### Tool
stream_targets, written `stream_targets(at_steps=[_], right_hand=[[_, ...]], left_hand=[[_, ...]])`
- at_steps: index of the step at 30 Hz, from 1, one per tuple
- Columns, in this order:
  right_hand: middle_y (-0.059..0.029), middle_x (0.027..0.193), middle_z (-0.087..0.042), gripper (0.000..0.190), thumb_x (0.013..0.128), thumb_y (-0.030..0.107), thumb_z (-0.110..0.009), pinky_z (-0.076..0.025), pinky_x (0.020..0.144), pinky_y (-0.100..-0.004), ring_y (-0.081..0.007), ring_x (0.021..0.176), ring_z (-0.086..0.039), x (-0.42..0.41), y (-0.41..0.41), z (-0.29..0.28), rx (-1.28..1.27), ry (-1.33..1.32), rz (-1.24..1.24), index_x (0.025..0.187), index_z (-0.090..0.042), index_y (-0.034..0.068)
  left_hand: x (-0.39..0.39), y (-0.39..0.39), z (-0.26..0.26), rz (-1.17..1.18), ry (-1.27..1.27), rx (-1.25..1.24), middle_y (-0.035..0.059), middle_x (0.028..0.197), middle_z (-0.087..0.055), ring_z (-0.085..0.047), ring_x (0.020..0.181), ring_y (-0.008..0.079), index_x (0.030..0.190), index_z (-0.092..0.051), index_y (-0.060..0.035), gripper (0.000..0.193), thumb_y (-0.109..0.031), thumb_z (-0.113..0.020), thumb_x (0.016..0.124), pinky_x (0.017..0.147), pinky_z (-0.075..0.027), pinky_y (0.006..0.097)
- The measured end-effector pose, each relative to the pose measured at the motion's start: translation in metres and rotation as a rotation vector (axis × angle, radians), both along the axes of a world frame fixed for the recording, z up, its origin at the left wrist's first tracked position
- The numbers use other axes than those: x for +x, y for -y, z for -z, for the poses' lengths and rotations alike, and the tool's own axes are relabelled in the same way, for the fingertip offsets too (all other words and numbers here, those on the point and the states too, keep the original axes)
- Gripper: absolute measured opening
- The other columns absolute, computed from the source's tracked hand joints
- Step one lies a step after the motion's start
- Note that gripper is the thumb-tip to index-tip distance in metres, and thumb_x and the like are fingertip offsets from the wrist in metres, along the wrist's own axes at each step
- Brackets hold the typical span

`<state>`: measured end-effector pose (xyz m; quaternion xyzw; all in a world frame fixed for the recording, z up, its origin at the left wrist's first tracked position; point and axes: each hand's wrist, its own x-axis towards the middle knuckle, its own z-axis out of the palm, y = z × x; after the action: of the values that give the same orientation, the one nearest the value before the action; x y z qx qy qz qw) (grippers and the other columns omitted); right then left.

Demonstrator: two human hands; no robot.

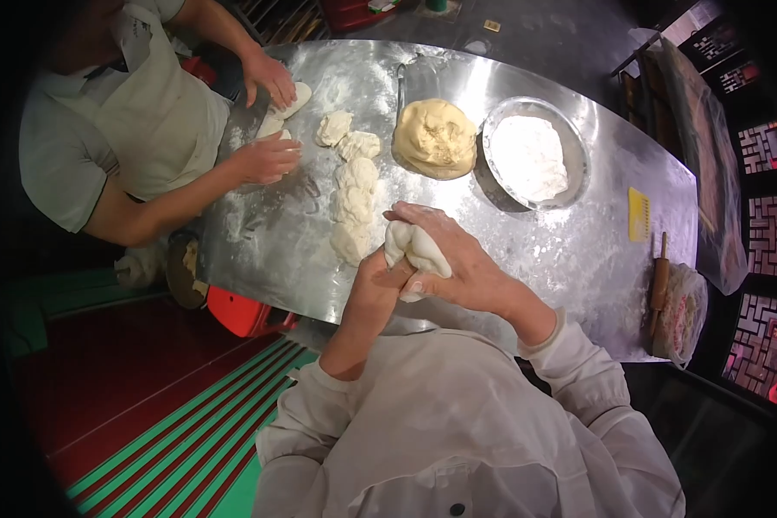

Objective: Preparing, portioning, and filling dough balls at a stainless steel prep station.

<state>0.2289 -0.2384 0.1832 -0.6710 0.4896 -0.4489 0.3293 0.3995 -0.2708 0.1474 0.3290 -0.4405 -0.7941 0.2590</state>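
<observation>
Between my two hands, close to my apron and over the table's near edge, is a folded piece of white dough (421, 247). My left hand (379, 281) grips it from the left side, its fingers partly hidden under the dough. Around the right and far side curls my right hand (460, 256), thumb pressed against the lower part. Just beyond my left hand lies a row of pale dough lumps (355, 201). Farther off sits a large yellowish dough mound (436, 137). To its right, a metal bowl (579, 178) contains white flour (528, 155).
A co-worker's hands (269, 158) press dough at the left of the floured steel table (492, 246). A yellow scraper (638, 213), a rolling pin (659, 285) and a plastic bag (683, 317) lie on the right. A red stool (236, 312) stands below the left edge.
</observation>
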Motion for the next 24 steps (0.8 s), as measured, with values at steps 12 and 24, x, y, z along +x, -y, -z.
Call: stream_targets(at_steps=[12, 24], right_hand=[[-0.0188, 0.133, -0.048, 0.056, 0.080, 0.030, -0.071, -0.041, 0.098, -0.0431, -0.0371, 0.124, -0.046, -0.002, -0.003, 0.007, -0.156, -0.317, -0.066, 0.124, -0.049, 0.005], [-0.0086, 0.116, -0.062, 0.032, 0.099, 0.031, -0.052, -0.049, 0.087, -0.0361, -0.0202, 0.102, -0.061, -0.010, 0.013, 0.014, 0.358, 0.686, 0.134, 0.116, -0.052, 0.005]], left_hand=[[-0.008, 0.016, -0.013, 0.047, -0.276, 0.456, 0.0139, 0.137, -0.042, -0.049, 0.123, 0.0217, 0.144, -0.026, -0.0003, 0.053, -0.027, -0.038, 0.100, 0.103, -0.041, 0.0387], [-0.025, -0.003, 0.011, -0.035, -0.306, 0.440, 0.0123, 0.137, -0.045, -0.049, 0.124, 0.0286, 0.143, -0.032, -0.0074, 0.061, -0.049, -0.040, 0.100, 0.091, -0.049, 0.0464]])
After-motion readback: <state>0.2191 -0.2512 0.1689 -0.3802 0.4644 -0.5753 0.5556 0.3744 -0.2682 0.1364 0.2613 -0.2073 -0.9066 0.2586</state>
